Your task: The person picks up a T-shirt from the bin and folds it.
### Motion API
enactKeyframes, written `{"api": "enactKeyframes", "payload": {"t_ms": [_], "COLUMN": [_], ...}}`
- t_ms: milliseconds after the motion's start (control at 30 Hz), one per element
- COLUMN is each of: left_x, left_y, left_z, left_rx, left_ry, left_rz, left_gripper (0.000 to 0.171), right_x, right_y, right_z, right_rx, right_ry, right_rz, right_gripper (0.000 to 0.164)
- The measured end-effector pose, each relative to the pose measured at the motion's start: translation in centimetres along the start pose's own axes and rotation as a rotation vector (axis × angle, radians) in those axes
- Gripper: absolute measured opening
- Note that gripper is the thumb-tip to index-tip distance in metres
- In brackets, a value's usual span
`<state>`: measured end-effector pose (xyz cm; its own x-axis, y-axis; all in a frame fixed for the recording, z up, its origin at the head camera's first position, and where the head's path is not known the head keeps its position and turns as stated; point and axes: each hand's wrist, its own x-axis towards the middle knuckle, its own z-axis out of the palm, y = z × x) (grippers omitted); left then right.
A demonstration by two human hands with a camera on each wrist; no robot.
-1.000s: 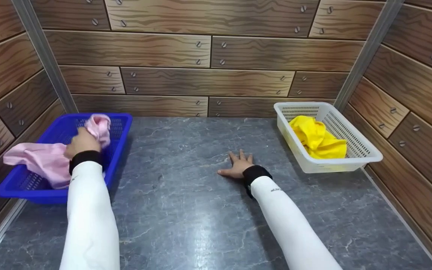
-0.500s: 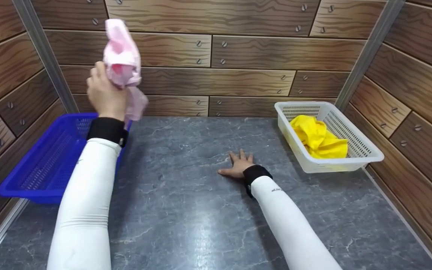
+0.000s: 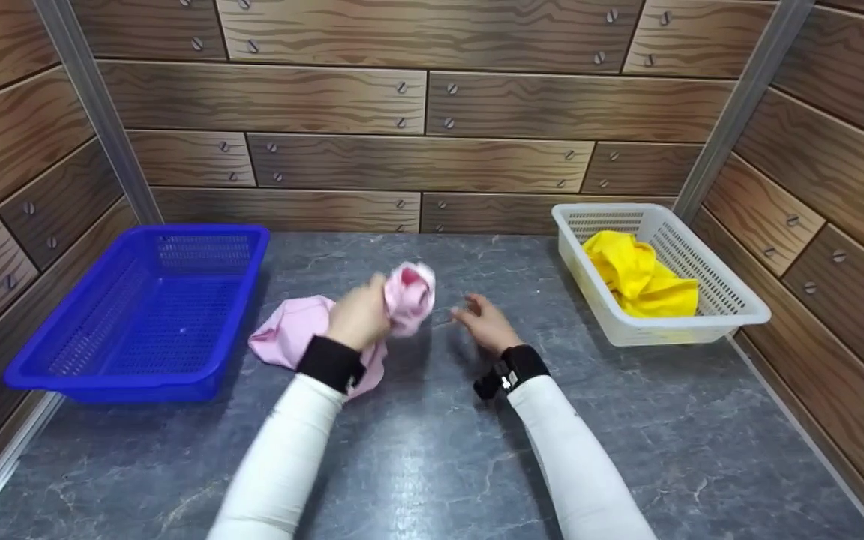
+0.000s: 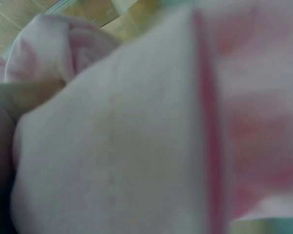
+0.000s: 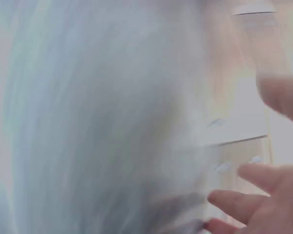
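Observation:
My left hand [image 3: 359, 315] grips a bunched pink cloth [image 3: 293, 330] over the middle of the table. One end of it puffs out past the fingers on the right, while the rest hangs to the left and below the wrist. In the left wrist view the pink cloth [image 4: 112, 136] fills most of the picture, blurred, with a darker pink stripe. A short way to the right, my right hand [image 3: 486, 324] holds nothing, its fingers loosely bent and apart toward the cloth. The right wrist view shows its fingers [image 5: 239, 204] spread.
A blue basket [image 3: 241, 300] with nothing in it stands at the left. At the right is a white basket [image 3: 728, 319] with a yellow cloth [image 3: 638, 277] inside. Wood-patterned walls [image 3: 342, 97] enclose the grey marbled table [image 3: 402, 480] at the back and sides.
My left hand has lifted the pink cloth out of the blue basket, raised it high, then brought it right and down to mid-table. My right hand has risen from lying flat and turned inward.

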<state>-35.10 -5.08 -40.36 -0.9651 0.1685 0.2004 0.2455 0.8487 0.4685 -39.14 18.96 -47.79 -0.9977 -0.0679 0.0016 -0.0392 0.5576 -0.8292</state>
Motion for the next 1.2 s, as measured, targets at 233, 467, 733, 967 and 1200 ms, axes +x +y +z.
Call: {"api": "enactKeyframes", "payload": {"t_ms": [233, 467, 733, 967, 1200], "left_x": [-1.0, -1.2, -1.7, -1.3, -1.3], "left_y": [0.7, 1.4, -1.4, -2.9, -1.5], "left_z": [4.3, 4.1, 2.0, 0.3, -0.8], "left_rx": [0.025, -0.026, -0.321, -0.55, -0.965], "left_ry": [-0.111, -0.152, -0.331, -0.071, 0.469], "left_rz": [-0.066, 0.037, 0.168, 0.099, 0.052], "left_gripper": [0.053, 0.052, 0.055, 0.013, 0.021], "right_x": [-2.7, -3.7, -4.4, -5.2, -6.6], "right_y": [-2.8, -3.7, -4.8, -5.0, -4.4], "right_z": [0.7, 0.1, -2.8, -5.3, -8.6], "right_rx": [0.341, 0.231, 0.627, 0.543, 0.136], "right_ry": [0.119, 0.121, 0.226, 0.351, 0.22], "right_rz": [-0.189, -0.257, -0.142, -0.144, -0.181], "right_gripper": [0.044, 0.016, 0.019, 0.012, 0.021]}}
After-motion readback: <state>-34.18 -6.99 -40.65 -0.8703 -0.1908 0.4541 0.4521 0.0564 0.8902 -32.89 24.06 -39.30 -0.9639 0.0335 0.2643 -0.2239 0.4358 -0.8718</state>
